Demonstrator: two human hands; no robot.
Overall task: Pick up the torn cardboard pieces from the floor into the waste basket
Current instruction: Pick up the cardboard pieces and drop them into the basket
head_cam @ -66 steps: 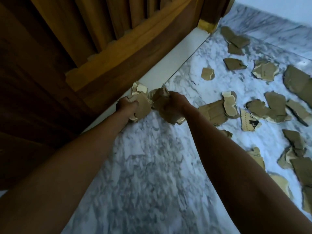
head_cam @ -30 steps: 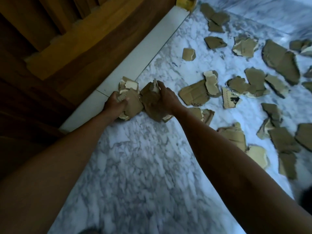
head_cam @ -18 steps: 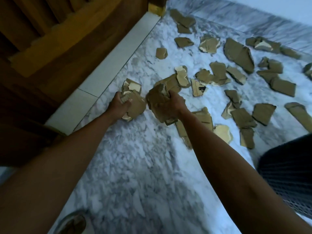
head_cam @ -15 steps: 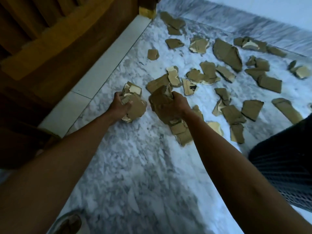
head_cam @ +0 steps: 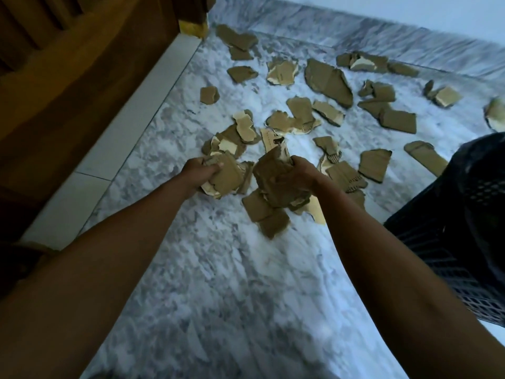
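Observation:
My left hand [head_cam: 198, 170] grips a bunch of torn brown cardboard pieces [head_cam: 225, 177], held above the marble floor. My right hand [head_cam: 299, 176] is closed around a second, thicker bunch of cardboard pieces [head_cam: 270, 184]. The two bunches hang side by side, a small gap apart. Several more torn pieces [head_cam: 328, 82] lie scattered over the floor beyond and to the right of my hands. The black mesh waste basket [head_cam: 459, 231] stands at the right edge, only partly in view, close to my right forearm.
A wooden door or furniture front [head_cam: 82, 64] runs along the left, with a white threshold strip [head_cam: 142, 116] at its foot. The marble floor [head_cam: 232, 283] continues toward me. A pale wall [head_cam: 410, 9] with a marble skirting closes the far side.
Both hands have carried their cardboard bunches away from the white strip toward the right, over the scattered pieces. The view has swung right, and the black basket has come into sight.

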